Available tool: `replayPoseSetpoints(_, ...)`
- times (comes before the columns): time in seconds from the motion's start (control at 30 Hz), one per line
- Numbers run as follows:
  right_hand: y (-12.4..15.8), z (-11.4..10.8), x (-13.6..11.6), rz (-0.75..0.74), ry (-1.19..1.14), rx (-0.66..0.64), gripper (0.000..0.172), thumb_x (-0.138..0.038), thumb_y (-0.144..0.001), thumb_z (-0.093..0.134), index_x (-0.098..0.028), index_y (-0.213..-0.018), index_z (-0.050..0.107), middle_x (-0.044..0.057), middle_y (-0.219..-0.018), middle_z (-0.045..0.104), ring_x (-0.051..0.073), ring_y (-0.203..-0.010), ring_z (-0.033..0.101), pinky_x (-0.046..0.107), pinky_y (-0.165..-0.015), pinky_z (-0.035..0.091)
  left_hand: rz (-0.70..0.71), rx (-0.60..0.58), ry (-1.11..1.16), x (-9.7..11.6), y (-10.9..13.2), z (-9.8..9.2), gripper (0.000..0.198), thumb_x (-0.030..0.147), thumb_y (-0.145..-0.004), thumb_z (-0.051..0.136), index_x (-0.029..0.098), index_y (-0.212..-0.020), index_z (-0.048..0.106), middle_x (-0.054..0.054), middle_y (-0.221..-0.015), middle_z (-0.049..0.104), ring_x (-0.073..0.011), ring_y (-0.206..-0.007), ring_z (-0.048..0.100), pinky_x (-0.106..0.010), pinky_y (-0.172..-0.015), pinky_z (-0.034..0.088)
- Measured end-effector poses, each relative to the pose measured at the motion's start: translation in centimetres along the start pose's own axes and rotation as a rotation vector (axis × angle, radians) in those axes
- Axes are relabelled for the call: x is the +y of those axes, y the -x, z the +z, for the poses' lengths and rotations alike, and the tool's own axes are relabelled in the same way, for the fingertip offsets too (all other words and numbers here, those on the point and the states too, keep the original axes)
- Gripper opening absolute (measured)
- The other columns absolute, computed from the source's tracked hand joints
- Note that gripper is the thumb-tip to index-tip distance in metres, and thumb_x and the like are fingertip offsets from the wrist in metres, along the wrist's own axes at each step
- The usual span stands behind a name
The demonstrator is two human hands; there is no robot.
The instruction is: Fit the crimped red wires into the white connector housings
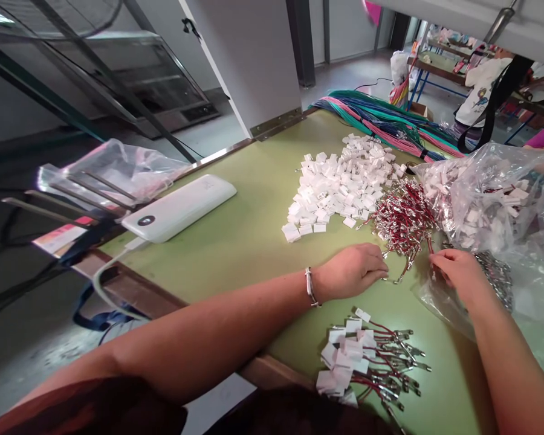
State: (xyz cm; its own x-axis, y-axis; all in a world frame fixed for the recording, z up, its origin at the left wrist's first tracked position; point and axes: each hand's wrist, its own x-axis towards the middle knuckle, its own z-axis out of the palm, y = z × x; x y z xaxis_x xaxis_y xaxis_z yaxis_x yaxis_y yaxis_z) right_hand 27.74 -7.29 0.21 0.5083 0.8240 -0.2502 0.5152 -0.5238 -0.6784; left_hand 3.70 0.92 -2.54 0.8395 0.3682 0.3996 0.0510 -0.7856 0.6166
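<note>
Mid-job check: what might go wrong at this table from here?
The loose white connectors meet the pile of red wires, so pieces could get mixed or tangled as the left hand and right hand work beside them.
The wired connectors lie close to the table's near edge; an arm or clothing might brush some off.
The white cable runs over the table's edge and, if snagged, could drag the power bank.

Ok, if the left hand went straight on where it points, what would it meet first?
Probably the loose red wires at the near edge of the heap, just beyond the left hand; depth is hard to judge.
</note>
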Motion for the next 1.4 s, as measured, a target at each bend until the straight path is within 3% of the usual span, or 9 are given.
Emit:
replayPoseSetpoints(0.1, 1.1, 0.1, 0.1, 0.046, -0.397, -0.025, 0.028, -0.043, -0.061, 0.070, -0.019, -0.058, 0.058, -0.008, -0.043, 0.036, 0.006, -0.039, 0.026, 0.023, -0.039, 0.016, 0.001, 0.030, -0.010, 0.0, 0.0, -0.1, 0.027, 0.023, -0.097, 0.047, 0.013, -0.089, 0.071, -0.009, -0.089, 0.067, -0.0160, -0.083, 0.062, -0.029, -0.078, 0.053)
replayPoseSetpoints(0.2, 2.6, 1.0, -0.6, -0.001, -0.529, -0.094, 0.033, -0.045, -0.061, 0.075, -0.019, -0.058, 0.056, -0.008, -0.045, 0.036, 0.005, -0.040, 0.026, 0.022, -0.039, 0.018, 0.017, 0.110, -0.091, 0.2, 0.1, -0.1, 0.026, 0.023, -0.097, 0.046, 0.014, -0.101, 0.069, -0.010, -0.098, 0.066, -0.0169, -0.089, 0.062, -0.032, -0.081, 0.054)
replayPoseSetpoints(0.33, 4.0, 2.3, -1.5, -0.026, -0.482, -0.258, 0.031, -0.047, -0.069, 0.070, -0.019, -0.065, 0.059, -0.008, -0.047, 0.037, 0.006, -0.041, 0.026, 0.022, -0.040, 0.020, 0.054, 0.188, -0.242, 0.8, 0.2, 0.0, 0.032, 0.023, -0.099, 0.041, 0.017, -0.126, 0.058, -0.009, -0.097, 0.066, -0.0155, -0.085, 0.062, -0.030, -0.076, 0.055)
replayPoseSetpoints(0.4, 4.1, 2.5, -1.9, -0.071, -0.401, -0.254, 0.030, -0.048, -0.072, 0.066, -0.019, -0.067, 0.061, -0.007, -0.048, 0.039, 0.008, -0.042, 0.029, 0.023, -0.041, 0.022, 0.050, 0.168, -0.273, 0.9, 0.2, 0.2, 0.030, 0.022, -0.099, 0.041, 0.017, -0.122, 0.060, -0.007, -0.090, 0.067, -0.0141, -0.079, 0.062, -0.027, -0.072, 0.055)
replayPoseSetpoints(0.6, 3.1, 1.5, -2.9, -0.331, 0.066, 0.170, 0.022, -0.039, -0.070, 0.063, -0.020, -0.059, 0.061, -0.001, -0.051, 0.053, 0.012, -0.049, 0.042, 0.026, -0.051, 0.033, -0.076, 0.167, -0.168, 0.1, -0.1, -0.1, 0.022, 0.022, -0.096, 0.049, 0.015, -0.093, 0.070, -0.007, -0.087, 0.069, -0.0139, -0.078, 0.064, -0.026, -0.072, 0.054)
replayPoseSetpoints(0.83, 2.6, -0.9, -1.3, -0.170, -0.254, 0.104, 0.026, -0.045, -0.072, 0.066, -0.019, -0.067, 0.062, -0.005, -0.052, 0.044, 0.009, -0.046, 0.034, 0.023, -0.043, 0.026, -0.043, 0.193, -0.049, -0.4, 0.0, -0.2, 0.022, 0.024, -0.096, 0.049, 0.015, -0.097, 0.069, -0.007, -0.087, 0.069, -0.0152, -0.082, 0.065, -0.029, -0.075, 0.056)
replayPoseSetpoints(1.07, 3.5, 1.1, -2.6, -0.322, -0.229, -0.076, 0.027, -0.042, -0.077, 0.062, -0.018, -0.063, 0.058, -0.004, -0.055, 0.045, 0.009, -0.050, 0.036, 0.023, -0.047, 0.030, -0.050, 0.225, 0.115, 1.1, -2.0, 0.0, 0.048, 0.012, -0.090, 0.049, 0.016, -0.138, 0.045, -0.013, -0.124, 0.061, -0.0179, -0.105, 0.062, -0.037, -0.094, 0.053)
replayPoseSetpoints(1.3, 5.5, 2.8, -4.7, -0.432, -0.131, -0.070, 0.027, -0.038, -0.072, 0.060, -0.021, -0.053, 0.050, -0.005, -0.049, 0.040, 0.010, -0.047, 0.036, 0.023, -0.045, 0.031, -0.215, 0.180, 0.274, 2.3, -2.9, 1.1, 0.021, 0.006, -0.086, 0.048, 0.012, -0.086, 0.068, -0.003, -0.080, 0.068, -0.0121, -0.075, 0.063, -0.025, -0.072, 0.054)
replayPoseSetpoints(1.4, 5.6, 2.6, -4.5, -0.417, -0.189, -0.142, 0.027, -0.037, -0.074, 0.059, -0.021, -0.054, 0.049, -0.005, -0.051, 0.039, 0.010, -0.048, 0.036, 0.023, -0.046, 0.032, -0.207, 0.248, 0.267, 2.2, -2.6, 1.0, 0.017, 0.012, -0.088, 0.051, 0.016, -0.084, 0.068, -0.001, -0.079, 0.069, -0.0109, -0.074, 0.063, -0.023, -0.070, 0.054)
